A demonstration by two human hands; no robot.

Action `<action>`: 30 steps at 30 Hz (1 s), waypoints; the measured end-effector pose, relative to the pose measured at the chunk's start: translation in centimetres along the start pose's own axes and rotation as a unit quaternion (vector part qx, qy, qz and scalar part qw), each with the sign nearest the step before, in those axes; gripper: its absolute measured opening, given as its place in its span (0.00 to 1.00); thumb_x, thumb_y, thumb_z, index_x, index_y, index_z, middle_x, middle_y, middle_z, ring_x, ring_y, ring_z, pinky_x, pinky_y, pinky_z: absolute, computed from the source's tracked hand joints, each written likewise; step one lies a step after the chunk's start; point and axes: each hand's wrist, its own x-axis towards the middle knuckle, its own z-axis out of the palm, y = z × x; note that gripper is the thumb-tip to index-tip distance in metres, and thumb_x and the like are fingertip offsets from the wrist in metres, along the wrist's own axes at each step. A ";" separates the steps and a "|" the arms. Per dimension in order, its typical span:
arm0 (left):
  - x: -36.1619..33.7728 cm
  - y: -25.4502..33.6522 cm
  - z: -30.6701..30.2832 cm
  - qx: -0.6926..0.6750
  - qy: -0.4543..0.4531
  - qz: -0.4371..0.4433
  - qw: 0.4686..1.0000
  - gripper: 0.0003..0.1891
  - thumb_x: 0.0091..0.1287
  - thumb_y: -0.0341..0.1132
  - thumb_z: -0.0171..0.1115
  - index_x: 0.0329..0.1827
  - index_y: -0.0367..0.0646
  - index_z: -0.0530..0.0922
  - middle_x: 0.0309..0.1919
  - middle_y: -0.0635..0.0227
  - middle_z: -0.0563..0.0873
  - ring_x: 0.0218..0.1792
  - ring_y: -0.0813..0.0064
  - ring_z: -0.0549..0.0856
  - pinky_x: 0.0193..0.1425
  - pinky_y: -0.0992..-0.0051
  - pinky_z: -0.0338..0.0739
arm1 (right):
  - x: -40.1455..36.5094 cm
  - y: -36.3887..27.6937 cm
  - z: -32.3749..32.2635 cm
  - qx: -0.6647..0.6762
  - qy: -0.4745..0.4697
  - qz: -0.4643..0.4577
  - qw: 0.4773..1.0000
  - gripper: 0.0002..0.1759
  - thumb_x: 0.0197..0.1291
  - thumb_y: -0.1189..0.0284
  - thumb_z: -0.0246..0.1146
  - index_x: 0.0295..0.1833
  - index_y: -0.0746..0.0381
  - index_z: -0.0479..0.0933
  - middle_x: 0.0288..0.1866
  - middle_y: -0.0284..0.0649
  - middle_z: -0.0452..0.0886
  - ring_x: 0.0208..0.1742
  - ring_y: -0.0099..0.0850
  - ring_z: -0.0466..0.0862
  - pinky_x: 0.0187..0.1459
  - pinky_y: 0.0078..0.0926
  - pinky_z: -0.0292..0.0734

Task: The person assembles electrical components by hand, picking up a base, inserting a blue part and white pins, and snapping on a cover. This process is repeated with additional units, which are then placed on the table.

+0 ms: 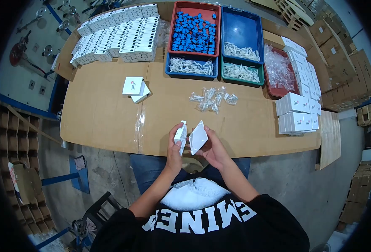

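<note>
Close to the table's front edge, my left hand (174,151) grips a shallow white square piece (180,136), turned nearly edge-on. My right hand (214,150) holds a thin white square cover (199,137), tilted, with its flat side showing. A narrow gap separates the two pieces, and the undersides of both are hidden. Beyond my hands lies a loose pile of small clear plastic bags (212,98) with white parts inside. Two white square boxes (133,86), one overlapping the other, rest farther off to the left.
At the back stand a red tray (219,8) of blue pieces, blue (223,25) and green (262,80) trays of white plugs, and a red tray (273,92) of clear bags. White units (137,54) fill the back left; white boxes (296,122) are stacked at right.
</note>
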 end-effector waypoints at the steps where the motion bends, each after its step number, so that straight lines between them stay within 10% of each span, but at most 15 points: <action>1: 0.1 -0.1 -0.1 -0.023 0.005 -0.006 1.000 0.35 0.78 0.53 0.51 0.83 0.41 0.65 0.78 0.57 0.71 0.75 0.65 0.73 0.79 0.65 0.67 | 0.3 0.1 -0.4 0.015 -0.001 0.010 1.000 0.31 0.80 0.45 0.60 0.70 0.59 0.77 0.58 0.44 0.85 0.55 0.35 0.89 0.55 0.42 0.90; 24: 0.3 0.3 0.1 0.067 -0.010 0.013 0.998 0.34 0.81 0.48 0.48 0.84 0.38 0.63 0.76 0.56 0.72 0.78 0.63 0.70 0.84 0.64 0.59 | 1.7 2.4 -1.4 0.027 -0.019 0.063 0.997 0.32 0.74 0.50 0.70 0.73 0.57 0.72 0.63 0.43 0.78 0.59 0.38 0.86 0.60 0.44 0.87; 26: 0.5 0.3 0.1 0.017 0.011 -0.013 1.000 0.33 0.84 0.51 0.47 0.85 0.40 0.63 0.75 0.57 0.73 0.77 0.64 0.73 0.82 0.63 0.63 | 1.8 3.4 -1.3 -0.238 -0.024 -0.256 0.936 0.41 0.67 0.65 0.78 0.81 0.59 0.68 0.72 0.44 0.75 0.69 0.40 0.81 0.70 0.44 0.79; 28: 1.0 2.7 0.6 -0.092 0.017 -0.175 0.980 0.34 0.88 0.58 0.41 0.88 0.48 0.61 0.74 0.60 0.77 0.72 0.66 0.79 0.77 0.62 0.73 | 0.8 1.6 -0.7 -0.271 -0.044 -0.293 0.916 0.49 0.57 0.75 0.82 0.82 0.62 0.67 0.75 0.46 0.72 0.74 0.43 0.77 0.74 0.41 0.74; 30: 1.3 3.4 -0.1 -0.097 0.006 -0.245 0.965 0.35 0.88 0.63 0.38 0.89 0.56 0.61 0.72 0.63 0.80 0.69 0.68 0.83 0.71 0.62 0.79 | -0.5 -0.8 0.0 -0.546 -0.068 -0.399 0.734 0.49 0.54 0.71 0.82 0.81 0.63 0.69 0.75 0.49 0.72 0.76 0.46 0.75 0.75 0.41 0.72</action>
